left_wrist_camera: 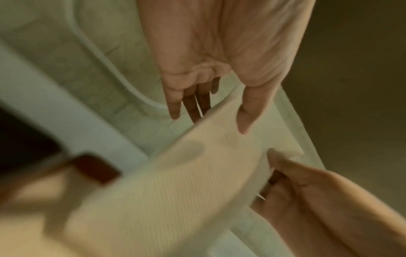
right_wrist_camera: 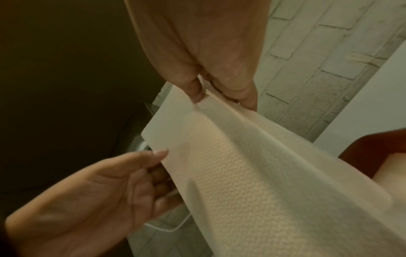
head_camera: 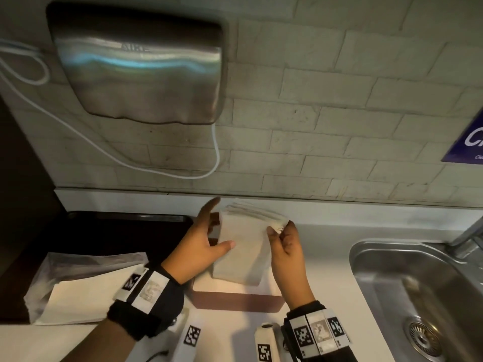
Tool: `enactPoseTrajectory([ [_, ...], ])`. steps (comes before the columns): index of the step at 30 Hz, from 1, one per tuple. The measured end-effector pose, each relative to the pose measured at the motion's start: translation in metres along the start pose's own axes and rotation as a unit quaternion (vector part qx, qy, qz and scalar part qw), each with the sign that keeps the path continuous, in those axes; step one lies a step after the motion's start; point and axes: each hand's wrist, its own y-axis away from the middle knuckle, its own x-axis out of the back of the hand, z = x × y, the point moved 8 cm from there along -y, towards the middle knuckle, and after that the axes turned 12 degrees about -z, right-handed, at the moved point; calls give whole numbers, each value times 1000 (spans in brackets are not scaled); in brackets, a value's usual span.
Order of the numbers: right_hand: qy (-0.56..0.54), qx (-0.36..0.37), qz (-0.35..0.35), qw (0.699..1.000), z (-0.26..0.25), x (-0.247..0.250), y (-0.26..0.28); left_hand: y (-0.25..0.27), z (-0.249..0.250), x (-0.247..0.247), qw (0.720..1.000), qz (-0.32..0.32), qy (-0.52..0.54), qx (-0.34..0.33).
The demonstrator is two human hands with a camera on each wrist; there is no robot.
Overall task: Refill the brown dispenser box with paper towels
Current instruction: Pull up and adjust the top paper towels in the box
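Paper towels (head_camera: 245, 246), a folded stack, sit between my hands above the brown dispenser box (head_camera: 235, 300) on the white surface (head_camera: 324, 270). Head view: my left hand (head_camera: 201, 246) supports the stack's left edge, thumb on the front, fingers behind; my right hand (head_camera: 286, 244) pinches its upper right corner. A plastic-wrapped spare pack (head_camera: 78, 286) lies left, the steel sink (head_camera: 418, 283) right, a hand dryer (head_camera: 138, 69) on the brick wall. Left wrist view, blurred: left thumb on the towels (left_wrist_camera: 175, 182), right hand (left_wrist_camera: 307, 191) gripping the edge, box corner (left_wrist_camera: 96, 167) behind. Right wrist view: right fingers (right_wrist_camera: 195, 90) pinch the top fold, left hand (right_wrist_camera: 98, 191) under the sheets.
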Motion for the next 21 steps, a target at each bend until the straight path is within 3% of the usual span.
enactPoseTrajectory([
  [6, 15, -30, -45, 998, 15, -16, -1, 2, -35, -24, 986, 89, 131, 44],
  [11, 16, -63, -64, 996, 25, -19, 4, -1, -43, -37, 978, 75, 186, 55],
  [17, 3, -47, -91, 995, 16, -16, -3, -10, -21, -33, 989, 100, 106, -22],
  [21, 3, -50, -88, 995, 17, -12, -5, -11, -17, -31, 993, 93, 73, -26],
])
